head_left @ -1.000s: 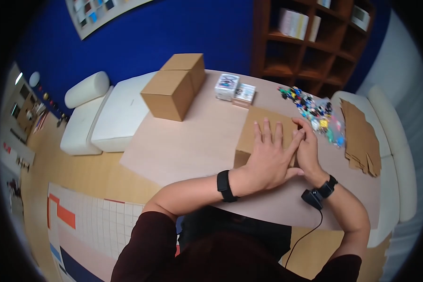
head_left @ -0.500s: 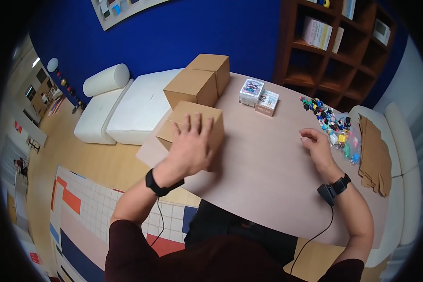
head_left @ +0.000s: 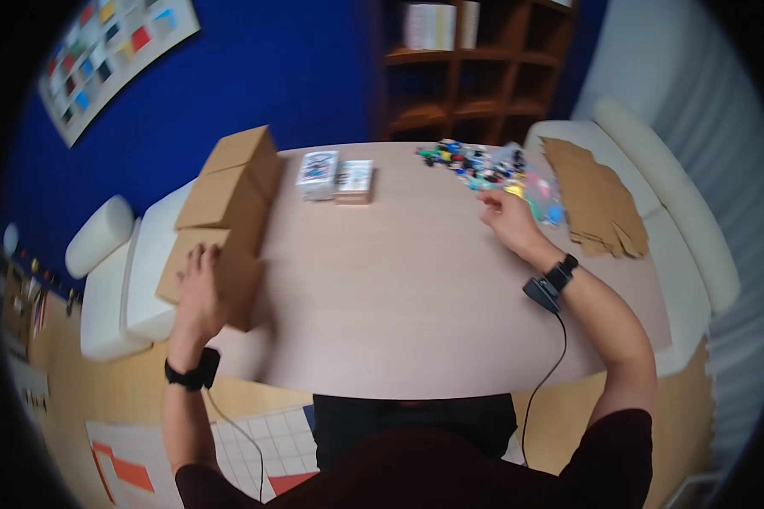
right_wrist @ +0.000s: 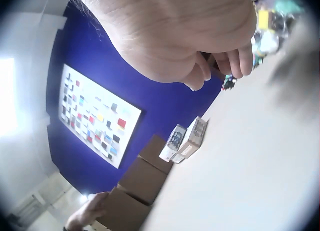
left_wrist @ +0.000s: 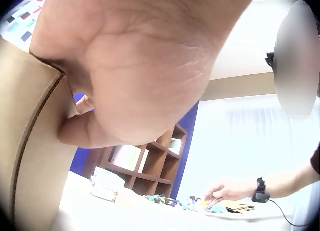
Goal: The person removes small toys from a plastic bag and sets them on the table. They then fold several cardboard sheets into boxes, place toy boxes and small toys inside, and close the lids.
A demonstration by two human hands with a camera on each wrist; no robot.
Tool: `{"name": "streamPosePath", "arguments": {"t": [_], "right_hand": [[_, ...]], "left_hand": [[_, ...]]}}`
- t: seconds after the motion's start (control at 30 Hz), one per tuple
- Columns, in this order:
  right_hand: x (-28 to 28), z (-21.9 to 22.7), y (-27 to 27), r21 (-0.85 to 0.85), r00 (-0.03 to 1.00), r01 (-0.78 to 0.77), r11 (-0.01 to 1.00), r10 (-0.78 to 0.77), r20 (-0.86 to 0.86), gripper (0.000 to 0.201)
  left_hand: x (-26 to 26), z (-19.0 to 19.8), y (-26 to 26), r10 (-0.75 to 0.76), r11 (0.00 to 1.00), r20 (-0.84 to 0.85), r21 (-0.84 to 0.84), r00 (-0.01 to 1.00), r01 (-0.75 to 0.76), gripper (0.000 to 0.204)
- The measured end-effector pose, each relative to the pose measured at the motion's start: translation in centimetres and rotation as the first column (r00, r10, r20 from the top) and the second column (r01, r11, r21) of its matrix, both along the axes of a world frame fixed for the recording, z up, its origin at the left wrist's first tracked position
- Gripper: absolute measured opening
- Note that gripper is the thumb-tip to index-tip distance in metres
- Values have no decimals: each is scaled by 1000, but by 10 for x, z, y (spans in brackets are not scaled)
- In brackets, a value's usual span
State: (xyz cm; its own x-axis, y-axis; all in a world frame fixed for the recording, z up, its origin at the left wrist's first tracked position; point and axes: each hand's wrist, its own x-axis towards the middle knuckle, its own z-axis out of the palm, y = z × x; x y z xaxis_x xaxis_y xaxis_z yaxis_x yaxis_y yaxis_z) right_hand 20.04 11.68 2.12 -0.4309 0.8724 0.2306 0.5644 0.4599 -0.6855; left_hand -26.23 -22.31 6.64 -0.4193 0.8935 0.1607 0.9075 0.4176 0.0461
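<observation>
My left hand [head_left: 199, 301] rests over the top edge of the nearest cardboard box [head_left: 238, 293], its fingers laid across the top. In the left wrist view the thumb [left_wrist: 82, 133] presses against the box's side. That box stands at the table's left edge, in a row with two more closed cardboard boxes [head_left: 221, 199]. My right hand [head_left: 514, 225] hovers over the right part of the table with loosely curled fingers and nothing visible in them. Just beyond it lies a pile of small colourful toy figures [head_left: 484, 170], some in clear plastic bags.
Two small printed boxes [head_left: 318, 174] stand side by side at the back of the table [head_left: 382, 288]. Flattened cardboard sheets [head_left: 594, 199] lie at the right, by a white sofa [head_left: 688, 220]. A cable hangs from each wrist camera.
Both hands were on the box in front of me. The left hand has moved it left, into line with the other two, while the right hand came off and now hovers near the toys.
</observation>
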Motion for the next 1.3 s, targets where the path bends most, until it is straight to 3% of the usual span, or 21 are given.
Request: {"name": "streamPosePath", "arguments": {"t": [0.17,0.27,0.37,0.47,0.57,0.67,0.8,1.0,1.07,1.17,1.2,1.23,1.3], "right_hand": [[86,1,51,370,926,210,905,-305,222,55],[146,2,75,259,755,317,912,-408,513,74],[182,-30,81,187,665,465,865,-481,572,91],[168,-19,57,68,566,572,817,-454,689,98],[164,-20,53,121,489,567,815,-451,746,97],[161,-26,53,201,420,547,812,-474,774,75],[159,-32,59,254,431,471,845,-472,769,39],[159,-31,60,452,416,274,849,-528,740,33],[167,-22,63,556,400,234,798,-600,692,31],[189,27,74,688,323,358,632,-775,543,27],[216,34,92,832,321,286,476,-866,385,24],[226,66,91,829,305,336,447,-884,353,22],[246,120,87,875,289,404,266,-945,154,19]], "left_hand": [[5,-5,4,1,1000,-77,1,997,-1,82],[19,-5,11,-48,990,-150,126,987,68,75],[66,15,22,-196,936,-109,277,974,219,67],[118,33,43,-342,873,23,376,939,309,52],[163,46,64,-487,848,221,351,845,397,42],[189,38,82,-583,804,282,334,762,491,40],[216,23,99,-638,770,393,304,662,561,38],[237,9,110,-668,735,429,253,608,630,38],[238,8,114,-684,720,430,267,590,640,38],[238,3,122,-709,699,420,309,567,645,38],[238,3,124,-708,699,432,319,558,640,38],[239,2,127,-707,700,445,329,550,634,38],[242,0,134,-710,697,456,348,537,627,39]]}}
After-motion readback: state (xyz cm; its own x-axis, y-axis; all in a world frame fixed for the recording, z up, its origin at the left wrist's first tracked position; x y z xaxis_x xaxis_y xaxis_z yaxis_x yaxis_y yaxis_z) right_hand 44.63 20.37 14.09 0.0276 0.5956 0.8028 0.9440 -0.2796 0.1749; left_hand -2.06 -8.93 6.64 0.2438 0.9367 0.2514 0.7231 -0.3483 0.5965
